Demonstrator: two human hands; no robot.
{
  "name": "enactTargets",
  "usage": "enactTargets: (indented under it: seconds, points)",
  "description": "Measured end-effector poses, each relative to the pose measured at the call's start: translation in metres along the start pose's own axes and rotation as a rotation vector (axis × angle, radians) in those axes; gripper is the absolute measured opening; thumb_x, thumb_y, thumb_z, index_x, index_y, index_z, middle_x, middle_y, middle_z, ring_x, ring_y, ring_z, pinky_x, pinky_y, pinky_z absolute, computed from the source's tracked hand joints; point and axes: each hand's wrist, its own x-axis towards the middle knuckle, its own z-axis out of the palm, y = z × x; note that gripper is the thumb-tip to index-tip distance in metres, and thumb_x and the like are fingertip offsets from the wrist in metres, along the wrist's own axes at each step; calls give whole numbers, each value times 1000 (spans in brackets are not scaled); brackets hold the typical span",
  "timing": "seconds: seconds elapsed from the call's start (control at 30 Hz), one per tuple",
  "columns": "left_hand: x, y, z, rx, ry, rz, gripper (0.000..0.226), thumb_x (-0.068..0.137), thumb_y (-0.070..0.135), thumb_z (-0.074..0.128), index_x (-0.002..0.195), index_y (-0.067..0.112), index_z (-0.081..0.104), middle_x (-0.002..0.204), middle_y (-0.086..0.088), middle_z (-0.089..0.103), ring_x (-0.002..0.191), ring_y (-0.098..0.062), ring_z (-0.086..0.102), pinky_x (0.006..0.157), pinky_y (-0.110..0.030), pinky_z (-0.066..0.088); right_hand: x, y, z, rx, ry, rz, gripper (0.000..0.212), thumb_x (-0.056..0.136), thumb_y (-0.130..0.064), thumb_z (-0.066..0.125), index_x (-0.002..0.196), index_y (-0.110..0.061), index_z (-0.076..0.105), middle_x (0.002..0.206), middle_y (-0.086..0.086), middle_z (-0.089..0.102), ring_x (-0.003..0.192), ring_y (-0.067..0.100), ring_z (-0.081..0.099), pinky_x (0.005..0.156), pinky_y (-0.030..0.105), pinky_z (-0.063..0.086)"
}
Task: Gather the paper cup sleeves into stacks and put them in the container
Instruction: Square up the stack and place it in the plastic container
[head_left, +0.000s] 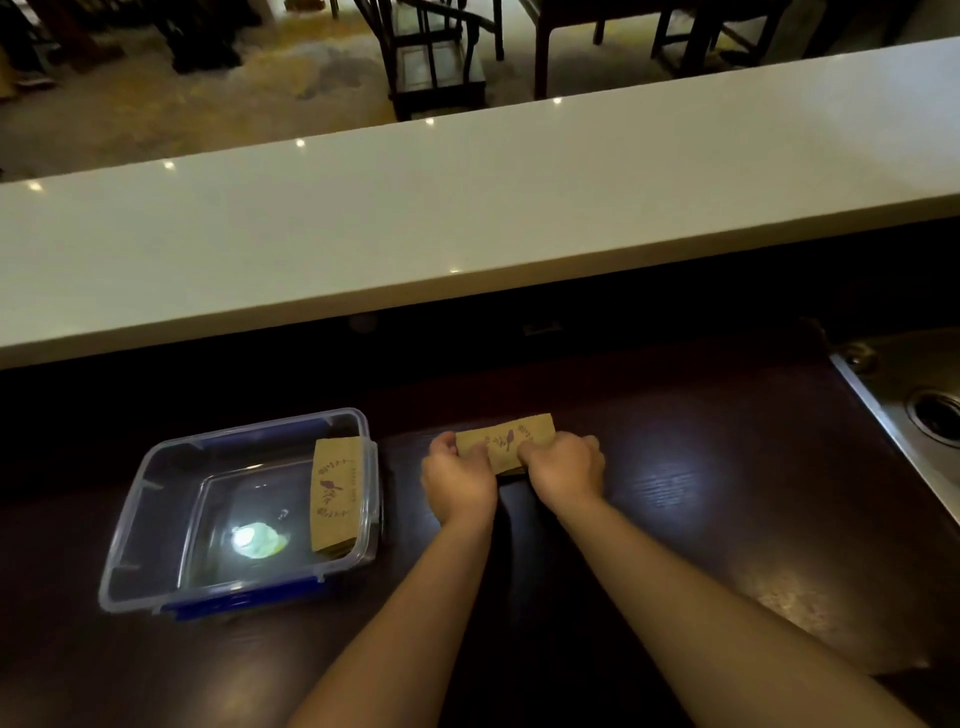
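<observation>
A stack of brown paper cup sleeves (506, 441) with a purple bird print lies flat on the dark wooden counter. My left hand (458, 478) grips its left end and my right hand (563, 470) grips its right end, both closed on the stack. To the left stands a clear plastic container (130, 519) with blue clips. Another stack of sleeves (336, 493) lies inside it against the right wall.
A raised white countertop (467, 218) runs across behind the dark counter. A steel sink (914, 410) with a drain sits at the right edge. Dark chairs and tables stand on the floor beyond.
</observation>
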Motion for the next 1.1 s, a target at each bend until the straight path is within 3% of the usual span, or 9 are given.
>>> enactTargets:
  seconds: [0.1, 0.3, 0.43, 0.53, 0.63, 0.73, 0.83, 0.97, 1.1]
  points:
    - [5, 0, 0, 60, -29, -18, 49, 81, 29, 67, 126, 17, 52, 118, -6, 62, 110, -27, 55, 94, -44, 47, 3, 0, 2, 59, -36, 9, 45, 80, -39, 63, 111, -6, 66, 118, 18, 59, 106, 37, 57, 87, 39, 52]
    - [17, 5, -8, -6, -253, -63, 85, 67, 16, 74, 141, 12, 34, 121, -11, 60, 105, -30, 61, 91, -45, 53, 13, -9, -7, 292, -164, 94, 37, 61, -22, 73, 95, -9, 70, 99, 11, 74, 90, 29, 69, 85, 44, 58]
    - [25, 4, -16, 2, -359, -55, 78, 66, 7, 75, 137, 11, 44, 112, -7, 58, 96, -25, 62, 83, -39, 57, 12, -2, -6, 285, -224, 58, 46, 47, -21, 70, 92, -9, 71, 101, 16, 72, 92, 33, 69, 84, 47, 59]
    - [17, -4, -23, 0, -403, 49, 66, 65, 8, 76, 125, 16, 50, 119, -6, 46, 91, -16, 57, 60, -22, 54, 7, 12, -6, 296, -176, -4, 52, 48, -23, 74, 99, -15, 66, 107, 14, 66, 94, 29, 67, 79, 43, 60]
    - [1, -20, -33, 37, -386, 294, 59, 71, 11, 75, 120, 24, 47, 119, 1, 34, 89, -2, 49, 68, -9, 43, -7, 32, -5, 261, -95, -148, 44, 54, -27, 77, 94, -27, 58, 103, 6, 63, 88, 23, 65, 73, 38, 57]
    - [-15, -35, -42, 31, -345, 469, 60, 77, 10, 72, 129, 24, 45, 122, 4, 46, 103, 3, 52, 86, -10, 42, -21, 53, 0, 232, -27, -317, 61, 67, -18, 73, 121, -35, 50, 115, -5, 56, 98, 15, 60, 78, 26, 51]
    - [-31, -48, -46, 78, -318, 651, 63, 82, 9, 67, 139, 24, 43, 119, 9, 43, 105, 22, 41, 83, 5, 31, -35, 69, 1, 143, 12, -467, 75, 78, -18, 68, 141, -42, 36, 116, -14, 44, 101, 4, 50, 79, 10, 38]
    - [-46, -64, -48, 141, -304, 773, 64, 85, 5, 64, 141, 26, 41, 120, 2, 41, 103, 12, 41, 87, 5, 29, -52, 87, 2, 48, 79, -529, 71, 80, -24, 63, 144, -38, 35, 121, -14, 41, 107, 6, 49, 86, 14, 39]
    - [-60, -76, -43, 199, -329, 725, 71, 89, 6, 57, 142, 38, 23, 134, -3, 43, 111, -2, 46, 81, 0, 34, -59, 100, 10, -41, 55, -507, 74, 85, -15, 61, 150, -28, 29, 157, 1, 27, 139, 18, 35, 105, 25, 32]
